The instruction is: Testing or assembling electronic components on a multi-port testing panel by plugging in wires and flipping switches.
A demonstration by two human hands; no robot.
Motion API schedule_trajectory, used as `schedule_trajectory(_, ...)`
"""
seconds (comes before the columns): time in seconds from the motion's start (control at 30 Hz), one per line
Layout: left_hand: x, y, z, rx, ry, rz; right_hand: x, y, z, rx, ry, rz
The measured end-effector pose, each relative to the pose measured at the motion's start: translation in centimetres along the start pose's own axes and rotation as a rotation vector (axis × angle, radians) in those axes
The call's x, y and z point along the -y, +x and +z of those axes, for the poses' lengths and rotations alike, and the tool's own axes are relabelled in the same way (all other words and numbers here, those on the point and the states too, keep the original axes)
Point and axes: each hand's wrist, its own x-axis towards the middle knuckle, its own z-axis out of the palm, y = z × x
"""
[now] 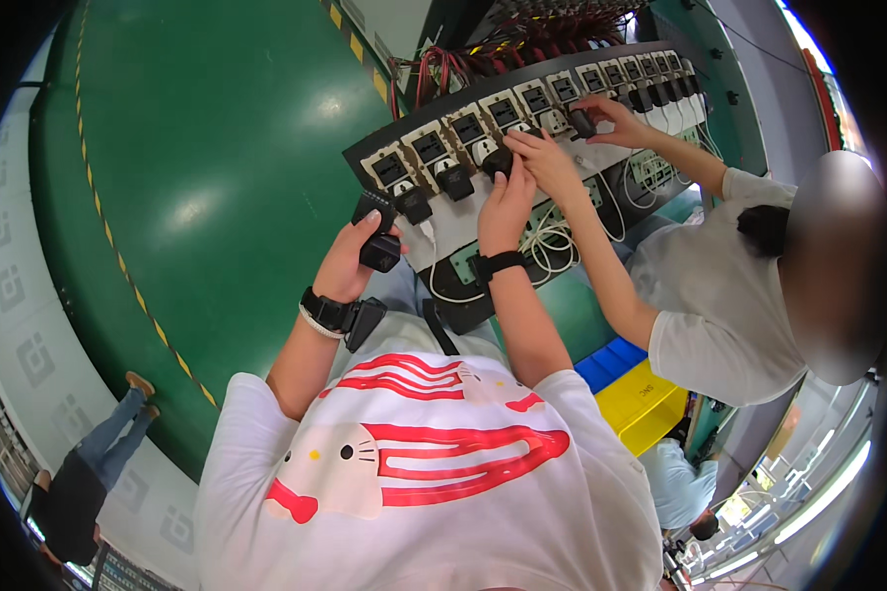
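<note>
My left hand (343,264) is closed around two black power adapters, an upper one (373,209) and a lower one (380,254), at the near left end of a long socket panel (360,158). My right hand (506,209) has its fingers closed on another black power adapter (497,164) against the panel's lower row of sockets. That adapter is partly covered by my fingers, so whether its pins are seated cannot be seen. Between my hands, two black adapters (453,181) (414,204) sit in the lower sockets; a white cable runs down from the left one.
A co-worker's hands (554,165) work on the panel just right of mine, one at a black adapter (581,123). White cables (552,238) coil below beside green circuit boards (463,264). Red wires (439,74) bunch behind the panel. Yellow (650,404) and blue bins (609,364) stand lower right.
</note>
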Motion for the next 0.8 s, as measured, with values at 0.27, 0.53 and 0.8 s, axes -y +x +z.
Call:
schedule_trajectory(0.27, -0.2, -0.4, 0.0, 0.016, 0.060, -0.018, -0.3, 0.9, 1.0, 0.000, -0.152, -0.052)
schedule_trajectory(0.53, 0.4, -0.1, 1.6, -0.028, 1.002, 0.073, 3.9, -0.5, -4.2, 0.254, -0.216, -0.202)
schedule_trajectory(0.8, 4.8, 3.2, 10.0, 0.291, 1.375, 0.512, 1.9, -2.0, -9.0, 0.372, 0.474, 0.469)
